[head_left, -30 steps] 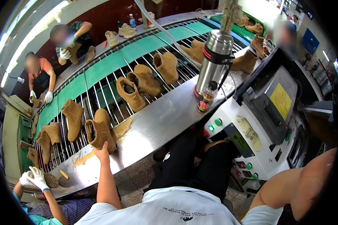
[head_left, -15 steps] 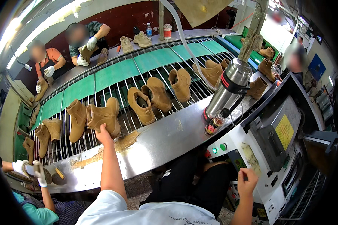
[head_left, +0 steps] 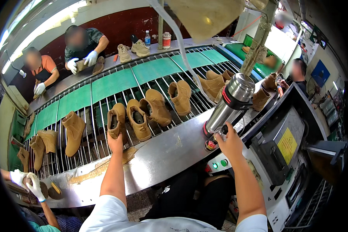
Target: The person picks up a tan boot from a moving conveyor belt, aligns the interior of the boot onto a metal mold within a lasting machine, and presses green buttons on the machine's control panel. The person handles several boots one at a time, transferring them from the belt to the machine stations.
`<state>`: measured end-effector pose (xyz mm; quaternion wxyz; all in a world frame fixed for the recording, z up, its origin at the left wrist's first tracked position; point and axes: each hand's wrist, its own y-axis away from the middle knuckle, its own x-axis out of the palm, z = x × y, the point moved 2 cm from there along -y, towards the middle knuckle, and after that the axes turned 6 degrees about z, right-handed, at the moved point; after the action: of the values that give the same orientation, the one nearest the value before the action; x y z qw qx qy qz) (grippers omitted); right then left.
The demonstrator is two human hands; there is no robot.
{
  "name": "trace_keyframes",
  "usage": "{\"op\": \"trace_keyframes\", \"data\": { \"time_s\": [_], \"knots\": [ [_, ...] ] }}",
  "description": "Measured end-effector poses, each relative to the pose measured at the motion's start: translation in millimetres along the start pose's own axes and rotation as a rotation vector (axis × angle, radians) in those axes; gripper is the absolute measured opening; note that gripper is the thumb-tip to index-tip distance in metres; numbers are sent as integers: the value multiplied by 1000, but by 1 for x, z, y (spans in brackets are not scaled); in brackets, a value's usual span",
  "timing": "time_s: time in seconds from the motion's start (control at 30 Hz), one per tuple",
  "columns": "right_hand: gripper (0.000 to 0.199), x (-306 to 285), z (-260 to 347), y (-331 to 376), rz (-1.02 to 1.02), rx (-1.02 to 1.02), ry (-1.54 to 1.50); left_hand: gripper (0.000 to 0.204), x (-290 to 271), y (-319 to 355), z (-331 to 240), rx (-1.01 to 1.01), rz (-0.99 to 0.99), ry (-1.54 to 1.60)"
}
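My left hand point(head_left: 115, 142) grips the heel of a tan boot point(head_left: 119, 115), which points away from me over the conveyor's metal bars point(head_left: 96, 133). Just right of it stand a second tan boot point(head_left: 139, 123) and a third, tilted one point(head_left: 158, 106). On the right, my right hand point(head_left: 231, 142) closes round the dark top of a small glass bottle point(head_left: 210, 145) with a colourful label. That bottle stands on the steel ledge point(head_left: 162, 156), against the base of a tall steel thermos point(head_left: 230, 104). My fingertips partly hide its cap.
More tan boots point(head_left: 73, 131) line the conveyor on both sides. A white machine panel point(head_left: 220, 164) with lit green buttons sits at my right. Co-workers in white gloves point(head_left: 91, 58) handle shoes across the belt, and another gloved hand point(head_left: 35, 187) works at lower left. A hose point(head_left: 178, 36) hangs down.
My left hand has turned the boot and set it closer to the neighbouring boots on the right. My right hand has risen from the machine panel to the small bottle.
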<state>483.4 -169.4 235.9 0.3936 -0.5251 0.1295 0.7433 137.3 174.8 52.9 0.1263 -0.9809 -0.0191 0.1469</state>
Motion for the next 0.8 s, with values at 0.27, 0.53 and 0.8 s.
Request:
{"op": "trace_keyframes", "data": {
  "time_s": [0.27, 0.53, 0.8],
  "knots": [
    [50, -10, 2, -42, 171, 142, 287, 62, -32, 30, -18, -116, 91, -207],
    [38, -10, 13, -10, 241, -27, 337, 47, 18, 232, -37, -176, 359, 270],
    [25, 18, 6, 50, 101, -23, -57, 83, 119, 287, -194, 371, 630, 79]
  ]
}}
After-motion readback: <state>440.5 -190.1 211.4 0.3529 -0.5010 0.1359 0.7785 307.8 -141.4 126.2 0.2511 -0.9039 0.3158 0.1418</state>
